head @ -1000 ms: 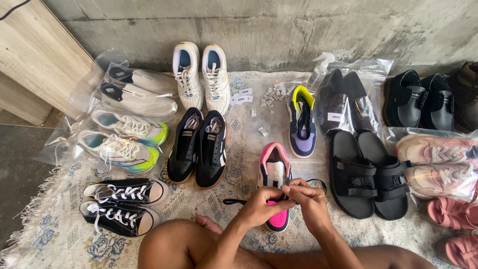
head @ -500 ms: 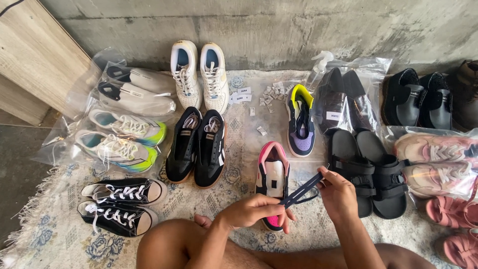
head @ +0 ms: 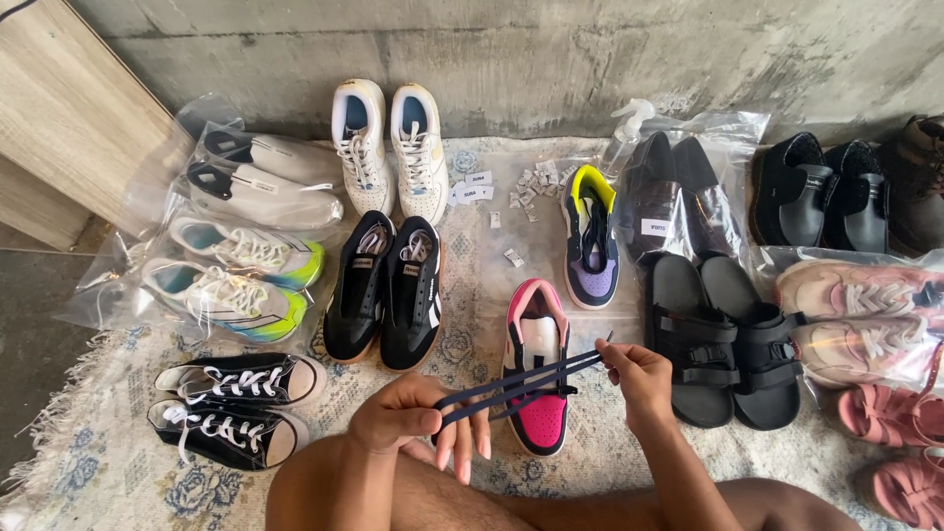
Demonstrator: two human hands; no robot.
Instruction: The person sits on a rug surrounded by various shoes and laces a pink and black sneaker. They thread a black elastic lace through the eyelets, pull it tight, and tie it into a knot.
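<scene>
My left hand (head: 413, 421) pinches one end of a dark blue shoelace (head: 521, 383), and my right hand (head: 639, 379) grips the other end. The lace is stretched tight between them, doubled into parallel strands, just above a pink and black sneaker (head: 538, 369) that lies on the patterned rug (head: 128, 492) in front of my knees. The sneaker's white tongue shows above the lace.
Around it lie a black pair (head: 385, 285), white sneakers (head: 389, 143), a purple and yellow sneaker (head: 592, 241), black sandals (head: 723, 339), black canvas sneakers (head: 231, 403), bagged pairs at left (head: 236, 285) and pink shoes at right (head: 855, 310). A concrete wall (head: 541, 49) runs behind.
My hands were close together over the sneaker; they have moved apart, the right one rising to the right, and the lace is now pulled straight between them.
</scene>
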